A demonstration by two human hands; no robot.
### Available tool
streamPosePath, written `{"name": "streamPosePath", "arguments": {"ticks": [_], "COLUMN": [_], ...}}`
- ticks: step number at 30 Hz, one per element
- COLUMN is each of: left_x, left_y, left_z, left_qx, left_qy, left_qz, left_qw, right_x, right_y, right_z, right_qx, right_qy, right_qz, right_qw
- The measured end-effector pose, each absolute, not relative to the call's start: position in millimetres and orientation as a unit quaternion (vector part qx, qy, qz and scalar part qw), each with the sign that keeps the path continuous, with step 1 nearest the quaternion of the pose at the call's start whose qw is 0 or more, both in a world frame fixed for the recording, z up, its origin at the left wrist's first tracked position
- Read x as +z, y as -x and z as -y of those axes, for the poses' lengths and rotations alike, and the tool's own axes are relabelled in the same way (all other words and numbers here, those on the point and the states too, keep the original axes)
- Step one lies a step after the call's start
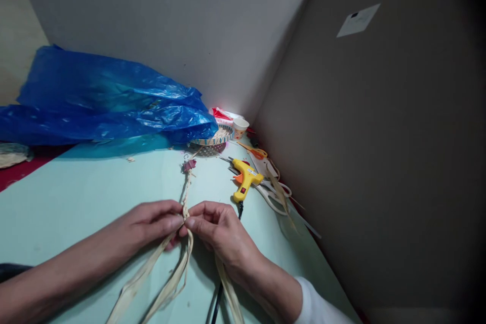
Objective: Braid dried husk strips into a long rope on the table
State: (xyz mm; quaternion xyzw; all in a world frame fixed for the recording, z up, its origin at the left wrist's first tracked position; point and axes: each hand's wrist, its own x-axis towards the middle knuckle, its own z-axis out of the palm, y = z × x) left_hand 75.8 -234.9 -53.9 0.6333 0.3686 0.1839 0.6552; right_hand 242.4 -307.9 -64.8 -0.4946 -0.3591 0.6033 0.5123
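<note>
A thin braid of pale, dry, husk-like strips runs up the table, its far end at a small reddish clip. At the near end of the braid, my left hand pinches the strips from the left. Opposite it, my right hand grips them between thumb and forefinger, and the fingertips of both hands nearly meet. Loose strips hang toward me below the hands, and another strip trails from under my right hand.
A yellow glue gun with a black cord lies right of the braid, beside white-handled scissors and orange-handled scissors. Behind are a woven basket, a paper cup and a blue plastic bag. Walls enclose the table.
</note>
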Motion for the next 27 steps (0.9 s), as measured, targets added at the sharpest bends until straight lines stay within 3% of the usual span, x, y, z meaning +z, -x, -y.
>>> {"name": "streamPosePath", "arguments": {"ticks": [2,4,13,15,19,21,27], "left_x": [-65.5,-76.6,-75.1,-73.3,-74.2,-75.1,-80.0], "left_y": [-83.2,-88.3,-92.6,-92.3,-92.6,-93.1,-92.6], "left_z": [236.6,240.1,252.7,254.3,254.7,255.0,255.8], "left_qx": [0.134,0.132,0.161,0.165,0.175,0.174,0.175], "left_qy": [-0.546,-0.503,-0.564,-0.595,-0.634,-0.643,-0.615], "left_qz": [-0.338,-0.359,-0.429,-0.436,-0.458,-0.455,-0.444], "left_qw": [0.755,0.775,0.687,0.655,0.598,0.591,0.627], "right_x": [-66.5,-68.8,-67.3,-63.7,-55.8,-52.8,-64.8], "right_y": [-243.9,-246.2,-246.7,-245.3,-243.9,-242.5,-233.4], "right_z": [307.2,306.9,321.3,325.2,328.4,329.6,333.4], "right_qx": [0.589,0.567,0.379,0.314,0.175,0.146,0.059], "right_qy": [0.500,0.513,0.593,0.612,0.652,0.651,0.615], "right_qz": [0.381,0.415,0.588,0.639,0.723,0.738,0.762], "right_qw": [0.507,0.493,0.399,0.344,0.147,0.102,0.191]}}
